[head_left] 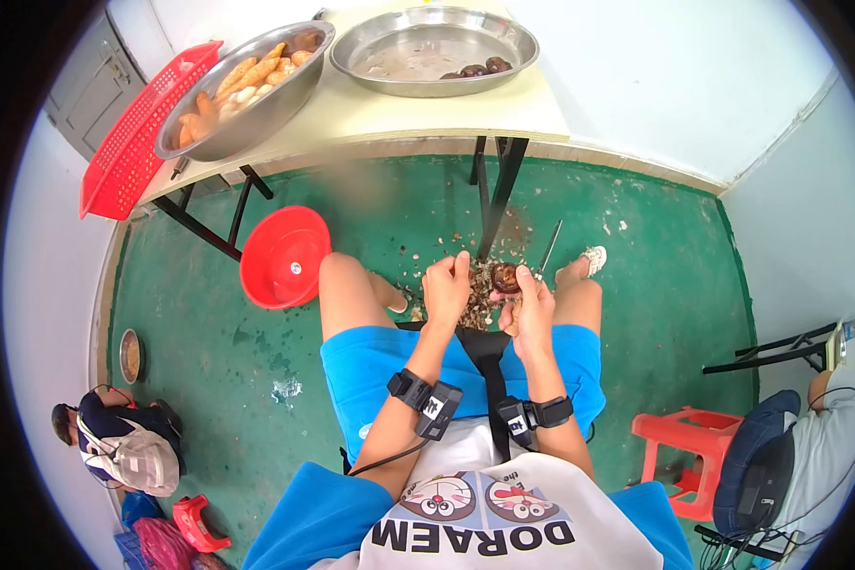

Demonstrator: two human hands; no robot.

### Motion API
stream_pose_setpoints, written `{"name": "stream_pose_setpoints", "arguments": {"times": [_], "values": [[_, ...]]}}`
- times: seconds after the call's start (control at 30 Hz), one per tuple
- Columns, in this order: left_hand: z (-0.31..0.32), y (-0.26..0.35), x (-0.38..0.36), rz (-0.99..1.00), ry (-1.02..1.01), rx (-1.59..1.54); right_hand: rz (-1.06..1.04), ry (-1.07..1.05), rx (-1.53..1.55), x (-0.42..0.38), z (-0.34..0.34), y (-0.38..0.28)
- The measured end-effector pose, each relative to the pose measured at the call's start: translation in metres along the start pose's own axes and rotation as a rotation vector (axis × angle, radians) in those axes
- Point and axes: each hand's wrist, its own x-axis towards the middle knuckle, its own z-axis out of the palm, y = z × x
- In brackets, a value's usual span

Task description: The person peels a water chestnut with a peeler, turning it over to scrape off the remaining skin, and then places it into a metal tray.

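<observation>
I sit with my knees apart over a green floor. My right hand grips a dark brown rounded vegetable and also a knife whose blade points up and away. My left hand is closed just left of it; I cannot see what its fingers pinch. A heap of brown peelings lies on the floor between my feet. Both wrists wear black bands with cables.
A table ahead carries a steel bowl of orange and pale roots and a steel tray with a few dark pieces. A red basket, red basin, red stools, and two other seated people surround me.
</observation>
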Motion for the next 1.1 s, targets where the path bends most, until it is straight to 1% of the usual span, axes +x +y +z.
{"name": "stream_pose_setpoints", "arguments": {"times": [0.07,0.1,0.17,0.2,0.27,0.3,0.37,0.4,0.47,0.5,0.57,0.6,0.73,0.8,0.83,0.9,0.93,1.0,1.03,1.1], "values": [[0.009,-0.003,-0.004,0.211,0.193,-0.139,0.000,-0.004,0.005,0.001,-0.001,0.001],[0.011,-0.009,-0.002,0.212,0.193,-0.138,-0.001,-0.008,0.010,0.001,-0.002,0.002],[0.013,-0.022,0.004,0.379,0.144,-0.067,0.001,-0.010,0.007,0.001,-0.002,0.001],[0.007,-0.014,0.003,0.381,0.143,-0.068,0.004,-0.011,0.003,0.001,-0.002,0.000],[-0.011,0.011,-0.002,-0.064,-0.184,0.079,0.003,-0.004,0.001,0.000,-0.001,-0.001],[-0.008,0.008,-0.003,-0.064,-0.183,0.079,0.003,0.001,-0.001,0.000,-0.001,-0.001],[0.002,0.001,-0.006,0.219,0.119,-0.043,0.006,0.000,-0.002,0.000,-0.001,0.000],[0.002,0.002,-0.007,0.219,0.119,-0.042,0.008,0.000,-0.003,0.000,-0.002,0.000],[0.001,0.006,-0.007,0.058,-0.134,-0.383,0.014,0.002,-0.005,0.001,-0.002,0.001],[-0.006,0.014,-0.008,0.058,-0.135,-0.383,0.021,0.004,-0.006,0.001,-0.002,0.001],[-0.022,0.034,-0.012,-0.308,-0.615,-0.564,0.008,0.018,-0.005,-0.001,0.000,0.000],[-0.022,0.036,-0.013,-0.270,-0.663,-0.470,-0.005,0.031,-0.004,-0.001,0.001,-0.001],[-0.020,0.032,-0.013,-0.264,-0.681,-0.473,0.007,0.042,-0.068,0.000,-0.004,0.000],[-0.022,0.036,-0.015,-0.266,-0.639,-0.608,-0.002,-0.009,-0.173,-0.001,-0.003,-0.002],[-0.023,0.038,-0.016,-0.266,-0.640,-0.607,-0.002,-0.008,-0.173,-0.001,-0.001,-0.001],[-0.023,0.041,-0.018,-0.241,-0.597,-0.646,-0.104,0.044,-0.188,-0.002,0.003,0.001],[-0.024,0.042,-0.017,-0.240,-0.598,-0.645,-0.105,0.045,-0.187,-0.003,0.004,0.000],[-0.027,0.042,-0.016,-0.261,-0.572,-0.669,-0.119,-0.034,-0.273,-0.005,0.003,-0.004],[-0.027,0.043,-0.016,-0.262,-0.573,-0.669,-0.119,-0.033,-0.273,-0.002,0.001,0.000],[-0.028,0.044,-0.015,-0.254,-0.582,-0.648,-0.280,0.004,-0.382,0.005,0.000,0.010]]}}
